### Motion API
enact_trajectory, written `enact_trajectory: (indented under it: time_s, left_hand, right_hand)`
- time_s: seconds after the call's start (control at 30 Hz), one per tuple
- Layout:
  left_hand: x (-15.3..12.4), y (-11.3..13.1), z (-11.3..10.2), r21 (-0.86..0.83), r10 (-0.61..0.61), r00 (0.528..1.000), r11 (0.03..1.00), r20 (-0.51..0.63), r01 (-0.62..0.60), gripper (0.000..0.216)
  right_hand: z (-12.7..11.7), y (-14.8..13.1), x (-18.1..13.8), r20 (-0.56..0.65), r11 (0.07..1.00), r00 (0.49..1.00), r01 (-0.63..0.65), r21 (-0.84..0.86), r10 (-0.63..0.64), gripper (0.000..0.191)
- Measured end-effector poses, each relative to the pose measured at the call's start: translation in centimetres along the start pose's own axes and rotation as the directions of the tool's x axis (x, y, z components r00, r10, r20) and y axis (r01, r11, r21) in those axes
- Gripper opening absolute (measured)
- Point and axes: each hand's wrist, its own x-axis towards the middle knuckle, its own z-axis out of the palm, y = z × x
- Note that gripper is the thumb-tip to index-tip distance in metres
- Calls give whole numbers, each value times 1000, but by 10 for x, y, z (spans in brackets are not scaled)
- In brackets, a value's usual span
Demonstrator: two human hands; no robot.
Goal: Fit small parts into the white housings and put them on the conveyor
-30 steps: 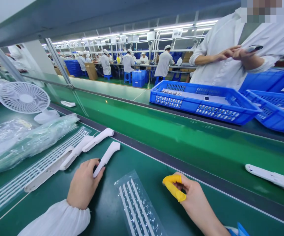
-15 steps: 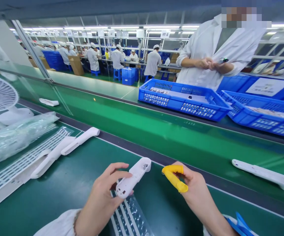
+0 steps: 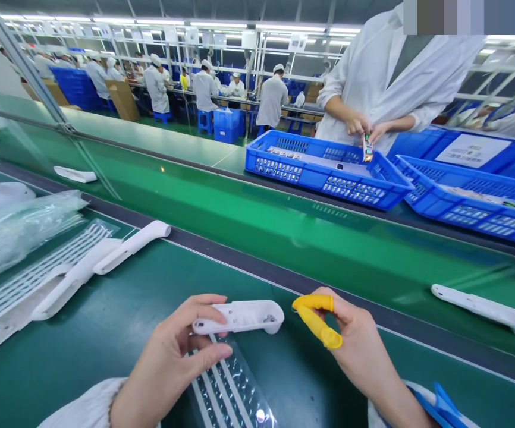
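White casing [image 3: 251,316], one end in the left grip [image 3: 172,351], juts rightward.

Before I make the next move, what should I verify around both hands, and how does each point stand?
1. White housing held in the left hand: ok.
2. Housing's hollow side visible: ok, its recessed end points toward the right hand.
3. Yellow finger covers on the right hand: ok, covering two fingers whose tips meet.
4. Something pinched in the right fingertips: cannot tell, too small to make out.
5. Right hand clear of the housing: ok, a gap shows.
6. Pack of white strips fully visible: not ok, the left hand and housing cover its upper part.
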Motion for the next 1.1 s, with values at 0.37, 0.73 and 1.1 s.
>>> enact_trajectory:
  time_s: [0.37, 0.73, 1.1]
  left_hand:
    - [-7, 3, 8, 63, -48, 995, 997, 93, 43, 28]
    - [-14, 5, 14, 164, -76, 978, 985, 195, 44, 28]
    - [-18, -3, 12, 276, -82, 979, 961, 188, 28, 28]
  right_hand:
    - [0, 1, -14, 337, 917, 941, 163, -364, -33, 25]
    - [7, 9, -27, 423, 767, 870, 86, -636, 253, 22]
    - [-9, -3, -30, 684, 730, 687, 333, -597, 245, 26]
